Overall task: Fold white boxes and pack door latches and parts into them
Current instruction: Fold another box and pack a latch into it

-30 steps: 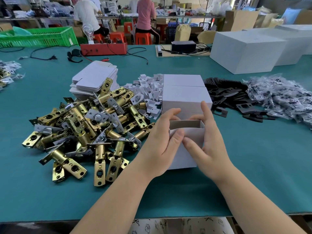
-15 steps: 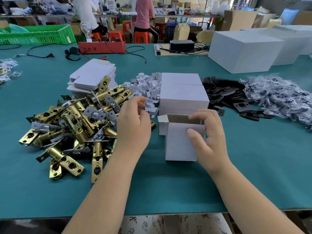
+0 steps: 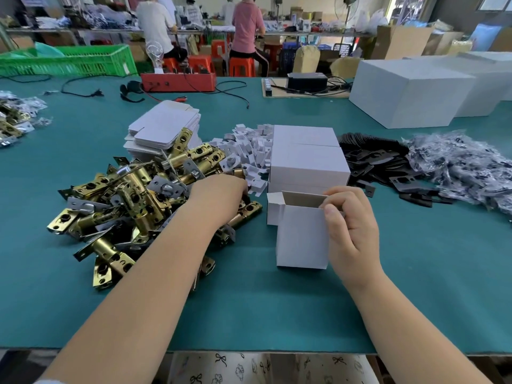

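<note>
Small white box (image 3: 300, 239) stands upright on the green table (image 3: 277, 314), just right of centre, top open, brown inside showing, one side flap sticking out at its 9 o'clock. Right hand (image 3: 350, 228) has it by the upper right corner: thumb on the front face, fingers curled over the rim into the opening. Directly behind the box, at 12 o'clock and nearly touching, a stack of closed white boxes (image 3: 307, 162) blocks the way back.

Over at 9 o'clock, the left hand (image 3: 219, 198) is down in the pile of brass door latches (image 3: 133, 200), knuckles up, fingers curled down among the latches; whether they have hold of one, I cannot tell, the fingertips are hidden. One latch lies right between that hand and the box flap.

At 11 o'clock, a heap of small white card pieces (image 3: 249, 145), and beyond it a stack of flat unfolded boxes (image 3: 163, 126). At 2 o'clock, black metal plates (image 3: 388, 167) spread out, then a mound of clear bags with dark parts (image 3: 465, 164) at 3 o'clock. Further back at 1 o'clock, large white cartons (image 3: 410, 92). Far edge: a red tray (image 3: 177, 81) with cables, a green crate (image 3: 69, 62), and people seated on orange stools at another bench.
</note>
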`<state>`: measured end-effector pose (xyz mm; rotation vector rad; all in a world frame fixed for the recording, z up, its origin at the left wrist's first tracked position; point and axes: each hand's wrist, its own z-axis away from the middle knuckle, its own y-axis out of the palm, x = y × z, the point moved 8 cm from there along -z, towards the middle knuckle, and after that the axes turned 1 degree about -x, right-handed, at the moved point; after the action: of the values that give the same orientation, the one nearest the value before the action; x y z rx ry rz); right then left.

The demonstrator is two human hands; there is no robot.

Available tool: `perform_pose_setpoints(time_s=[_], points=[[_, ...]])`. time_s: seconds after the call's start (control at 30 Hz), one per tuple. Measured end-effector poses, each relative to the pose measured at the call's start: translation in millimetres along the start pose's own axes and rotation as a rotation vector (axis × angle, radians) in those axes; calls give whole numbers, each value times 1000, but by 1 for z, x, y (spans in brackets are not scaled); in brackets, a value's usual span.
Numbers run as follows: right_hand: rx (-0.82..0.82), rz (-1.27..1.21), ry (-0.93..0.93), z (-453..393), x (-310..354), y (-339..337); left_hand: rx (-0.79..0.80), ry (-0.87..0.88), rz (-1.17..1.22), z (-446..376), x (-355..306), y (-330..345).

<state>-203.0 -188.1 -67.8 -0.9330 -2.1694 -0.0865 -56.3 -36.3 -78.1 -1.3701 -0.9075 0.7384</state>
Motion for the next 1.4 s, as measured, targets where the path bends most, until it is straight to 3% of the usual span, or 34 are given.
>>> perform_pose_setpoints(time_s=[0.23, 0.37, 0.57, 0.87, 1.0, 1.1, 1.23, 1.4], points=[[-9, -5, -5, 0, 0, -1, -102, 113, 141, -5, 7, -1], [-15, 2, -9, 0, 1, -1, -265, 179, 253, -7, 5, -19], [-6, 11, -2, 0, 0, -1, -463, 71, 277, -2, 16, -33], [19, -41, 98, 3, -4, 2, -732, 2, 802, 36, 16, -95], [10, -49, 147, 5, -8, 0, -838, 49, 856, 62, 8, -122], [12, -52, 139, 5, -7, 0, -842, 171, 948, 78, -4, -136], [15, -54, 132, 5, -5, 1, -665, 359, 1068, 78, -35, -133], [27, -75, 82, 4, -2, 1, -578, 459, 1020, 74, -66, -117]])
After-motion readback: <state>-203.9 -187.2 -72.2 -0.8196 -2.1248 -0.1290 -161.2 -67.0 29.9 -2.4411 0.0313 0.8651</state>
